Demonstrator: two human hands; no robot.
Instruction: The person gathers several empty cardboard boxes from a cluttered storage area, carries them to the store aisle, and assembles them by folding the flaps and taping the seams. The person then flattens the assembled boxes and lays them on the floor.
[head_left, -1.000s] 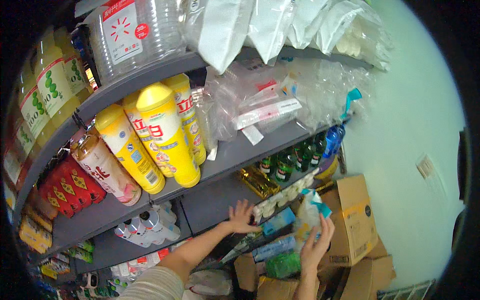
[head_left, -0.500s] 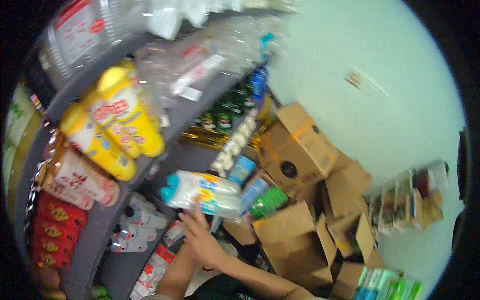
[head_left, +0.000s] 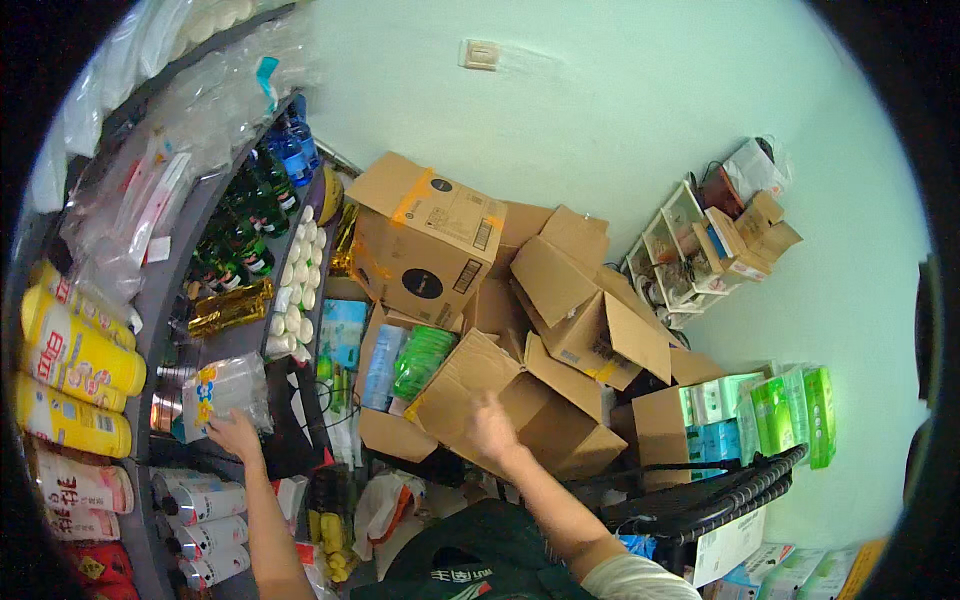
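On the left, my left hand (head_left: pixel 236 436) is closed at the lower edge of a clear-wrapped package (head_left: pixel 240 385) with blue and yellow flower prints. That package lies at the front of a dark shelf (head_left: pixel 165 405), beside yellow bottles (head_left: pixel 75 345). How far my fingers reach around its underside is hidden. Over an open cardboard box (head_left: pixel 560 415) in the middle, my right hand (head_left: pixel 492 430) is apart from the left one. Its fingers look bent but are smeared by motion, and whether they touch the box flap does not show.
Green bottles (head_left: pixel 250 205) and white-capped small bottles (head_left: pixel 297 275) fill the shelf's far end. A taped carton (head_left: pixel 430 235) rests among opened boxes. Green packs (head_left: pixel 790 410) and a black folded frame (head_left: pixel 710 490) stand at right. A white rack (head_left: pixel 675 250) is against the wall.
The view has swung right. My right hand has left the package and moved right, over the open box. The package now sits closer against the shelf, with my left hand at it.
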